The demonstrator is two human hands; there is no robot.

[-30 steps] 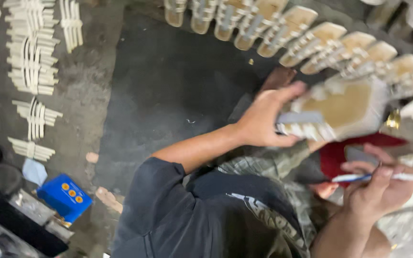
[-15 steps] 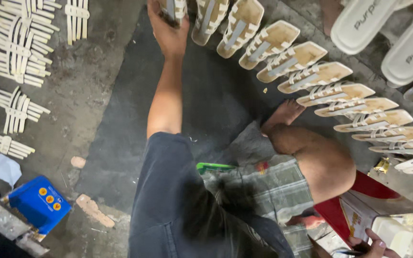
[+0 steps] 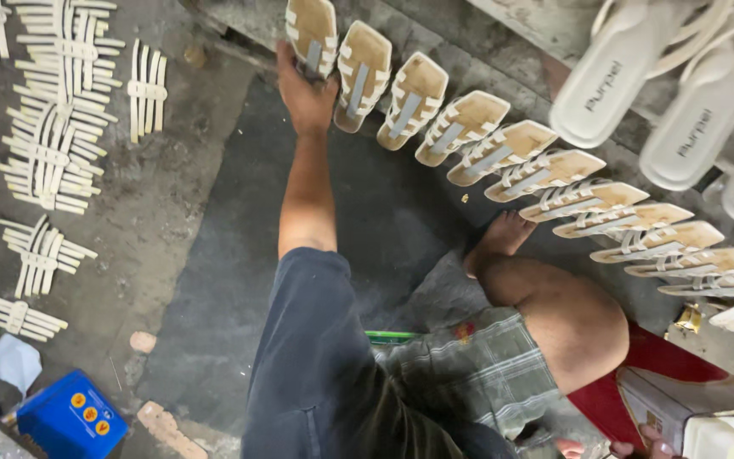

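The left hand [image 3: 306,89] reaches far forward with the arm stretched out, its fingers closed on the lower end of a tan sandal with white straps [image 3: 312,34], the first in a long row of matching sandals [image 3: 503,149] leaning side by side and running off to the right. Only the fingertips of the right hand [image 3: 630,444] show at the bottom edge, touching a pale box [image 3: 664,416], and whether they grip it cannot be told. Bundles of white strap pieces [image 3: 53,136] lie on the dark floor well to the left, a blue box [image 3: 70,418] sits at the lower left, and white soles [image 3: 618,68] hang at the upper right.
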